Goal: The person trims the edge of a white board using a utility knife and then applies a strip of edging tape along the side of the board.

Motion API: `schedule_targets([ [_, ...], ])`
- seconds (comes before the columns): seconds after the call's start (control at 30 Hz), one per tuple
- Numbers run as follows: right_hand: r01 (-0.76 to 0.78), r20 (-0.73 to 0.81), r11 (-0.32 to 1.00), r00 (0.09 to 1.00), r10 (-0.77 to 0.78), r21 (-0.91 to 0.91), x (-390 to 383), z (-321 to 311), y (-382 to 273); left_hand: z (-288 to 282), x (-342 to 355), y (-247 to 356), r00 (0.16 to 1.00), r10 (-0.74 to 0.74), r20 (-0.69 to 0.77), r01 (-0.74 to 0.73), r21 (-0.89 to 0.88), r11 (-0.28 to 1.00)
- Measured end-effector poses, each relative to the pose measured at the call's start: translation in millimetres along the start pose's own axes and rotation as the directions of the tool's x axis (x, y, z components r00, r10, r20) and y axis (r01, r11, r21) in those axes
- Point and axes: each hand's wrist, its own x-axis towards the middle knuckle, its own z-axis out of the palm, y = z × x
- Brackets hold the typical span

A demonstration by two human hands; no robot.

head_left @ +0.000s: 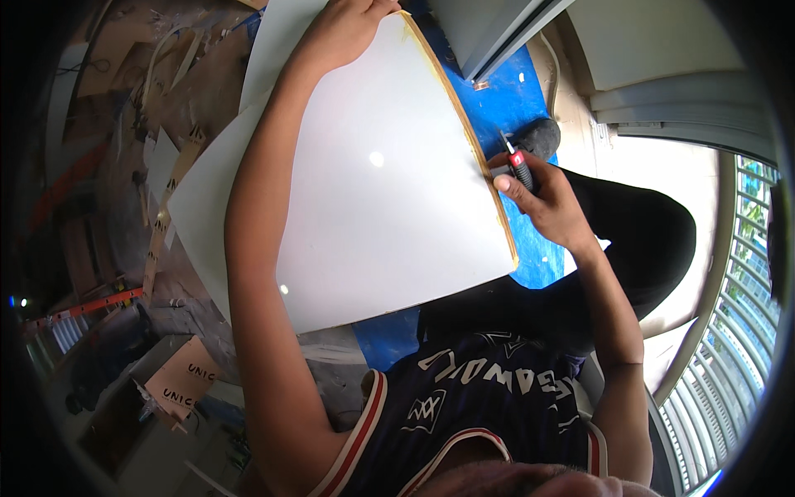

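A large white panel [397,182] lies in front of me, its right edge lined with a yellow-brown strip [460,111]. At the panel's far end, my left hand [348,31] grips the edge near the corner, its fingers partly cut off by the top of the view. My right hand [546,199] is closed on a red-and-black utility knife [519,169] beside the middle of that strip. The knife's metal tip points away from me, apart from the panel. A small grey piece, too unclear to name, shows between my thumb and the strip.
Blue sheeting [505,91] covers the floor under the panel. A white upright panel with a metal edge [517,37] stands at the far right. My dark shoe [540,137] is beyond the right hand. Cardboard [184,377] and an orange ladder-like item [99,306] lie left; a louvred grille [729,323] is right.
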Motion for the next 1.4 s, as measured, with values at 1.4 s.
schedule_targets([
  [1.4, 0.516, -0.181, 0.830, 0.814, -0.552, -0.211, 190, 7, -34, -4, -5, 5, 0.981, 0.173, 0.085, -0.174, 0.001, 0.985],
])
